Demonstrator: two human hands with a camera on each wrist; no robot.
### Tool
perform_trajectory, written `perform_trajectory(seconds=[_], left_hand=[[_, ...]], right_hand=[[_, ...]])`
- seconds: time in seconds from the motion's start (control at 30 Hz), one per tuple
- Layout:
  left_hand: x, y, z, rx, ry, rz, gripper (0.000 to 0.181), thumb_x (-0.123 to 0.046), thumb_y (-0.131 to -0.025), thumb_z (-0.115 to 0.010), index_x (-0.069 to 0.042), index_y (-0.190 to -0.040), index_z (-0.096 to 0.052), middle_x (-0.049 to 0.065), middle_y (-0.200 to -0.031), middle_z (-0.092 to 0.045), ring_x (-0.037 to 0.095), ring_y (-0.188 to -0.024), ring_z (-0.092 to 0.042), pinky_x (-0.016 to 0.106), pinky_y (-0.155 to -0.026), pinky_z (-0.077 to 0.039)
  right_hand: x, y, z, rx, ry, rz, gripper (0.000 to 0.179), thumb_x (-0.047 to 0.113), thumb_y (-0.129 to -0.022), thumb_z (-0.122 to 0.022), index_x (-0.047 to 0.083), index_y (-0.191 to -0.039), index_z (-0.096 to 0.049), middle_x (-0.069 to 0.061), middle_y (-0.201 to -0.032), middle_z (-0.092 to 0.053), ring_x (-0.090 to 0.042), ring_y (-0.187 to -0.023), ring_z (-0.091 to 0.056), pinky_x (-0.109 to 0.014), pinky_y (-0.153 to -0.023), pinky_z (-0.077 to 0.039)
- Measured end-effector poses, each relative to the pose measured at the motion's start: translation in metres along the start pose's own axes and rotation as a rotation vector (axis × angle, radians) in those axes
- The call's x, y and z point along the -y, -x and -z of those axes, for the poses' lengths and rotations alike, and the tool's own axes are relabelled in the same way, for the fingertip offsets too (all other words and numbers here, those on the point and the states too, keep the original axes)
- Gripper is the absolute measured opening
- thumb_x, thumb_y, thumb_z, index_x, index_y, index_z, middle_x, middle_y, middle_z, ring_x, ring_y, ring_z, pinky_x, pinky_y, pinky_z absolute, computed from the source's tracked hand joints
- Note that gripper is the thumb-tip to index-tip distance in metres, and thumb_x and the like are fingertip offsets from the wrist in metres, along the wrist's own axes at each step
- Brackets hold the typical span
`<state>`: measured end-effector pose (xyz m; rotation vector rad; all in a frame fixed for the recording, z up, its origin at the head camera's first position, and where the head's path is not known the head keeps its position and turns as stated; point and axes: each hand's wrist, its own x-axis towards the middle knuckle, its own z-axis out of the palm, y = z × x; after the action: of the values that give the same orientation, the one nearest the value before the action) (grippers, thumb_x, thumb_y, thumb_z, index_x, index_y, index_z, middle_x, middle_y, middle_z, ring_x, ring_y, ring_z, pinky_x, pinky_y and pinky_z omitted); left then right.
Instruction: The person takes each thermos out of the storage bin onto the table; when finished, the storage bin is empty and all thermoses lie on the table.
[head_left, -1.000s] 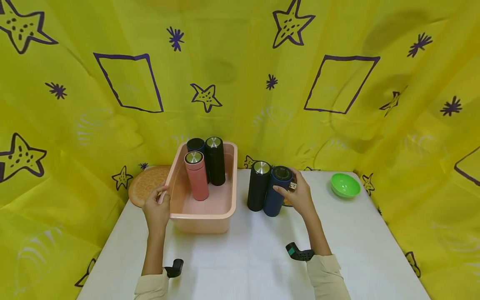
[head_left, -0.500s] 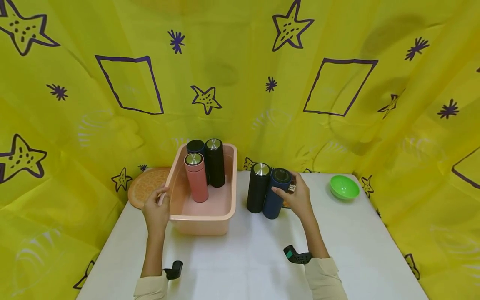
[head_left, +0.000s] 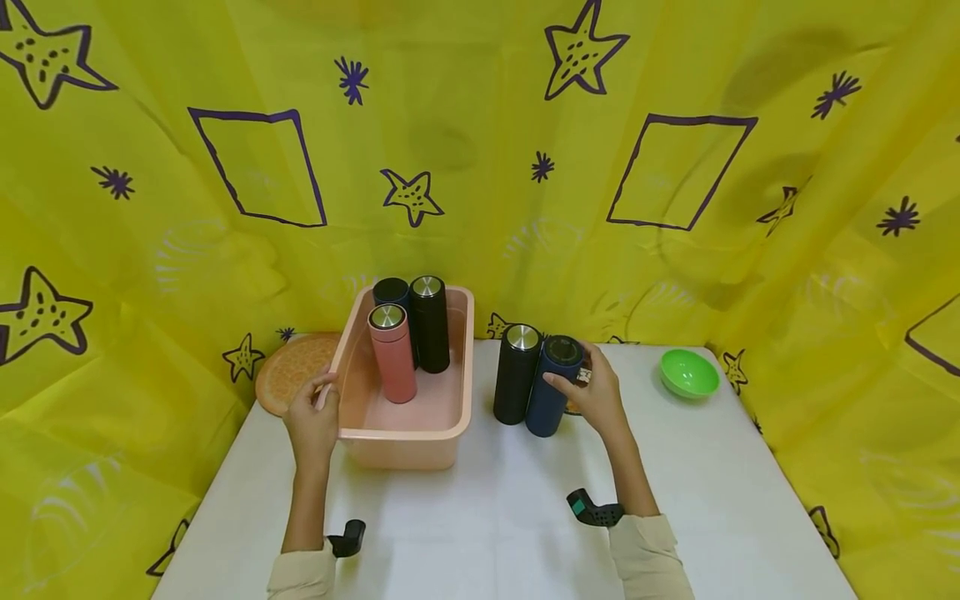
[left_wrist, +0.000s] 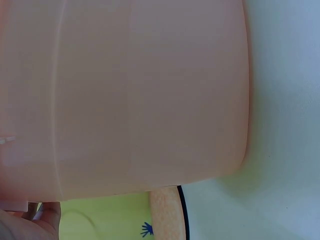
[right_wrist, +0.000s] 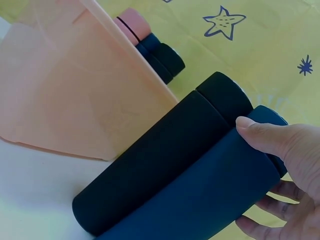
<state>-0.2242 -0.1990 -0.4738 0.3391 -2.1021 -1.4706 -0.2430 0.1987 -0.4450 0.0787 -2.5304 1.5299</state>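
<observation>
Yellow cloth (head_left: pixel 480 133) printed with stars and frame shapes hangs beyond the grips of the left hand (head_left: pixel 313 425) and the right hand (head_left: pixel 602 396), and spreads out to either side of them. White table (head_left: pixel 487 533) runs beneath both grips and toward the wearer. Peach tub (head_left: pixel 401 452) stands just right of the left grip, which pinches its near-left rim between thumb and fingers. Partly behind the tub, beyond the left grip, lies a round pizza-patterned disc (head_left: pixel 285 379). Within the right grip is a navy bottle (head_left: pixel 547 404), upright, thumb on one side near its top and fingers round the other, spread only as wide as the bottle. Touching it, left of that grip, stands a black bottle (head_left: pixel 517 383) with a silvery top. Farther left, inside the tub and right of the left grip, three more stand upright: a pink bottle (head_left: pixel 395 367), a second black bottle (head_left: pixel 431 329) and a second dark blue bottle (head_left: pixel 392 293), partly hidden. Well right of the right grip sits a green bowl (head_left: pixel 688 375).
</observation>
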Motion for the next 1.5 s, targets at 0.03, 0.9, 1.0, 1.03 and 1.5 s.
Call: perform_trajectory(seconds=[0.03,0.9,1.0,1.03,1.5], left_hand=[[0.0,0.0,0.0,-0.001,0.001,0.0,0.021,0.002,-0.09,-0.058,0.003,-0.107,-0.07,0.013,-0.131,-0.064,0.031,-0.125,-0.058,0.024,-0.1,-0.047],[-0.001,-0.005,0.0,-0.006,0.048,-0.008,0.022,0.003,-0.089,-0.058,0.004,-0.108,-0.069,0.015,-0.13,-0.064,0.034,-0.119,-0.062,-0.004,-0.08,-0.038],[-0.001,-0.004,0.0,-0.007,0.048,-0.011,0.022,0.003,-0.089,-0.058,0.004,-0.108,-0.07,0.015,-0.13,-0.064,0.034,-0.119,-0.061,-0.004,-0.08,-0.038],[-0.001,-0.004,0.0,-0.008,0.048,-0.012,0.022,0.003,-0.089,-0.058,0.004,-0.107,-0.07,0.015,-0.13,-0.064,0.034,-0.119,-0.061,-0.004,-0.08,-0.038],[0.0,-0.001,0.0,-0.006,0.053,-0.009,0.021,0.004,-0.089,-0.058,0.005,-0.106,-0.07,0.015,-0.13,-0.064,0.035,-0.115,-0.063,-0.003,-0.074,-0.041]], right_hand=[[0.0,0.0,0.0,0.0,-0.003,-0.002,0.079,0.029,-0.081,-0.08,0.005,-0.144,-0.038,-0.019,-0.137,-0.05,-0.036,-0.126,-0.05,-0.053,-0.096,-0.051],[0.016,-0.012,0.005,-0.073,0.063,0.103,0.087,0.031,-0.079,-0.081,0.005,-0.148,-0.035,-0.019,-0.147,-0.041,-0.038,-0.134,-0.041,-0.054,-0.106,-0.043],[0.021,-0.013,0.006,-0.097,0.067,0.133,0.086,0.031,-0.078,-0.082,0.006,-0.147,-0.037,-0.018,-0.146,-0.042,-0.038,-0.132,-0.042,-0.055,-0.105,-0.043],[0.023,-0.013,0.006,-0.105,0.071,0.148,0.085,0.03,-0.078,-0.082,0.006,-0.147,-0.037,-0.018,-0.145,-0.043,-0.038,-0.133,-0.041,-0.056,-0.106,-0.041],[0.071,-0.03,-0.006,-0.135,0.023,0.435,0.081,0.017,-0.076,-0.084,0.005,-0.144,-0.042,-0.015,-0.142,-0.046,-0.029,-0.135,-0.04,-0.049,-0.114,-0.035]])
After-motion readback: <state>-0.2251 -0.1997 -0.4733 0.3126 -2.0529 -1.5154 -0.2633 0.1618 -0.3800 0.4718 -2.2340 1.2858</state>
